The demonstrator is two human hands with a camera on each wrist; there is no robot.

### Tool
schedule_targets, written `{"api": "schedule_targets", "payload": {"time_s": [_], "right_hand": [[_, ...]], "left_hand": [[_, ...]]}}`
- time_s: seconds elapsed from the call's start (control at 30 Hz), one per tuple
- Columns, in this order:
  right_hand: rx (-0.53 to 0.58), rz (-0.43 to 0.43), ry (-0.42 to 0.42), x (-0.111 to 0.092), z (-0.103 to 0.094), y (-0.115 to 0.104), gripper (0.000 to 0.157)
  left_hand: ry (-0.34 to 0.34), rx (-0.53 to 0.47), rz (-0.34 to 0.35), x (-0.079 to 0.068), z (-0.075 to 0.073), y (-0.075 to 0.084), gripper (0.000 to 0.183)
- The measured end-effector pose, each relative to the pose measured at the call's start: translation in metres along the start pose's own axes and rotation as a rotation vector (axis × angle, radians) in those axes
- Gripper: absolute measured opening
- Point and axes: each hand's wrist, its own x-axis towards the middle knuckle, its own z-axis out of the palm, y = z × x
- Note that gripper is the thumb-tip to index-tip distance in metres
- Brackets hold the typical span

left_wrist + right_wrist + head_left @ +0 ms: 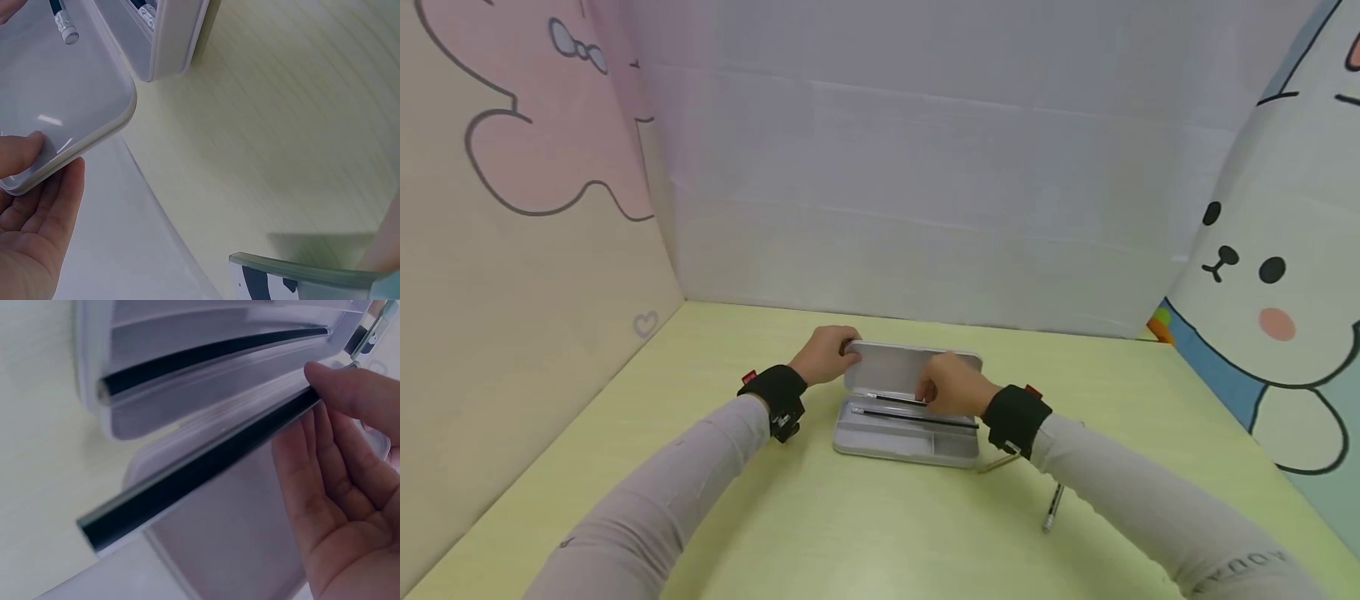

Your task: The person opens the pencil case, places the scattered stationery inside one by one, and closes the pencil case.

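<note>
Grey case, pinched black pencil, partly behind right hand

Left hand has got the rim of a pale open lid pinched pretty neatly, with one dark pencil poking its silvery end out over it and a second pencil sitting inside the adjoining tray.

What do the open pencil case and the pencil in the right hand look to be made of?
Pencil case: probably hard plastic, pale grey and glossy; its lid shows sharp glints, though coated metal isn't ruled out.
Held pencil: likely painted wood, judging by the slim, dark, shiny body, but no bare wood clearly shows. Its end band looks like thin metal or foil: silvery and crinkled.
</note>
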Motion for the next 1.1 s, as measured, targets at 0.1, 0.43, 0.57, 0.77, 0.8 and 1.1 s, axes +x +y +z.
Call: {"api": "schedule_targets", "payload": {"time_s": [0.1, 0.43, 0.57, 0.77, 0.8, 1.1], "right_hand": [[0.005, -0.016, -0.001, 0.005, 0.005, -0.002, 0.014], [0.033, -0.036, -0.030, 0.014, 0.017, -0.008, 0.013], [0.020, -0.048, -0.018, 0.017, 0.019, -0.007, 0.011], [0.031, -0.066, -0.001, 0.017, 0.014, -0.007, 0.007], [0.035, -0.067, -0.002, 0.017, 0.013, -0.007, 0.007], [0.035, -0.035, 0.004, 0.010, 0.011, -0.002, 0.010]], "left_hand": [[0.001, 0.003, -0.003, -0.001, 0.001, 0.001, 0.006], [-0.004, -0.011, 0.001, -0.005, 0.002, 0.005, 0.006], [0.000, -0.008, 0.000, -0.005, 0.000, 0.007, 0.006], [0.012, -0.007, 0.000, -0.004, -0.001, 0.004, 0.006], [0.013, -0.007, 0.004, -0.004, -0.001, 0.004, 0.007], [0.010, -0.010, 0.007, -0.003, 0.000, 0.001, 0.007]]}}
